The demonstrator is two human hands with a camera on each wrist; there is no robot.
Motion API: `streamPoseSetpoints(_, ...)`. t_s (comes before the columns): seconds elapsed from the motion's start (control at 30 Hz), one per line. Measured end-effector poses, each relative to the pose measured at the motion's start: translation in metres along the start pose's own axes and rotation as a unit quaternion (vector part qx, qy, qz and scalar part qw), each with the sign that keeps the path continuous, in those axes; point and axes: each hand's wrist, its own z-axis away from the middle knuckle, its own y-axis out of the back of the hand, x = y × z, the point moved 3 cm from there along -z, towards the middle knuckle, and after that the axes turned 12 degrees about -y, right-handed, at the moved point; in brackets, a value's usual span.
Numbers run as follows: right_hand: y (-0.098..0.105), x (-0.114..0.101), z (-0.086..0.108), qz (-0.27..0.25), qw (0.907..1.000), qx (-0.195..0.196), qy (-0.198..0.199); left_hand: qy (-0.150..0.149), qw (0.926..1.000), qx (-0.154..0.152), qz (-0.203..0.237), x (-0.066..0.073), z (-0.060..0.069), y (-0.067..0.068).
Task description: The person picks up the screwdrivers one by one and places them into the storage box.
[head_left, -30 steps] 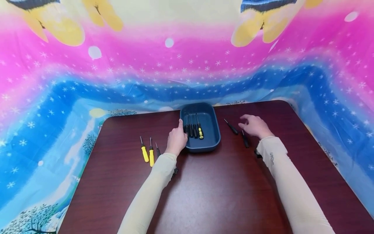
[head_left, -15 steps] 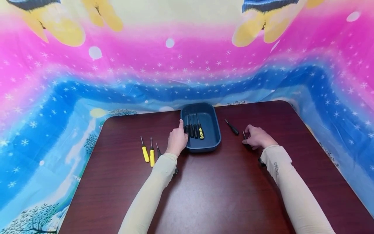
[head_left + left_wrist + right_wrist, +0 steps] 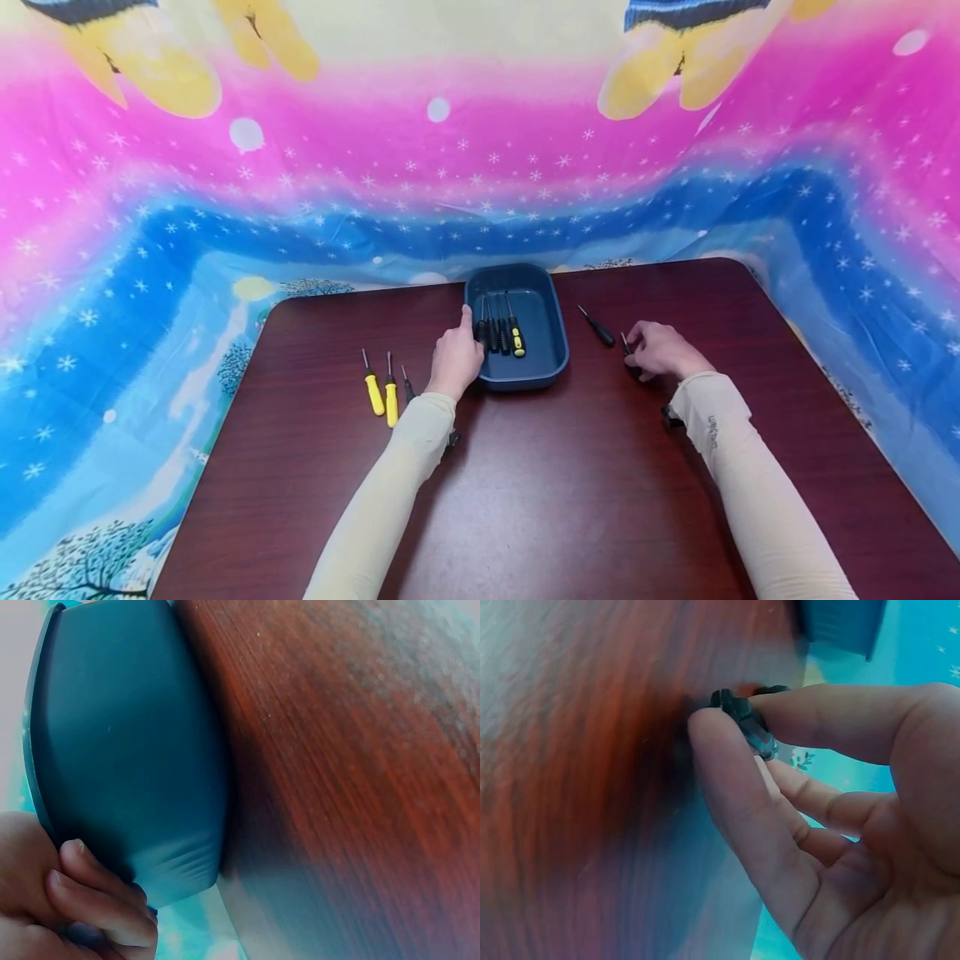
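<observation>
In the head view my left hand (image 3: 456,358) holds the left wall of a dark blue plastic container (image 3: 542,350), thumb at the rim. Its curled fingers (image 3: 105,907) show against the container's outer side in the left wrist view. Over the table's right part, my right hand (image 3: 663,350) pinches a small black-handled screwdriver between thumb and forefinger. The screwdriver's black handle (image 3: 742,724) shows in the right wrist view; most of it is covered in the head view. Another black screwdriver (image 3: 597,327) lies between container and right hand.
Several screwdrivers lie side by side in the container, one with a yellow-and-black handle (image 3: 516,333). Left of my left arm lie two yellow-handled screwdrivers (image 3: 391,402) and a dark one (image 3: 407,385), partly hidden by the sleeve. A patterned cloth (image 3: 420,167) surrounds the brown table (image 3: 540,500).
My right hand has moved slightly right and down onto the black screwdriver and now pinches its handle. The left hand and the container have stayed put.
</observation>
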Motion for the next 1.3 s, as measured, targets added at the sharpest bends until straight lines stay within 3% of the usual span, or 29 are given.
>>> streamPoseSetpoints(0.27, 0.006, -0.015, 0.004, -0.103, 0.9943, -0.023, 0.02, -0.002, 1.0, 0.003, 0.001, 0.0, -0.001, 0.001)
streamPoseSetpoints(0.8, 0.006, -0.051, 0.007, -0.235, 0.9663, -0.072, 0.076, -0.004, 0.9999, 0.0, -0.016, 0.002, -0.003, 0.003)
streamPoseSetpoints(1.3, -0.007, -0.079, 0.008, -0.266, 0.9547, -0.094, 0.094, 0.004, 1.0, -0.007, 0.004, 0.002, 0.0, 0.003)
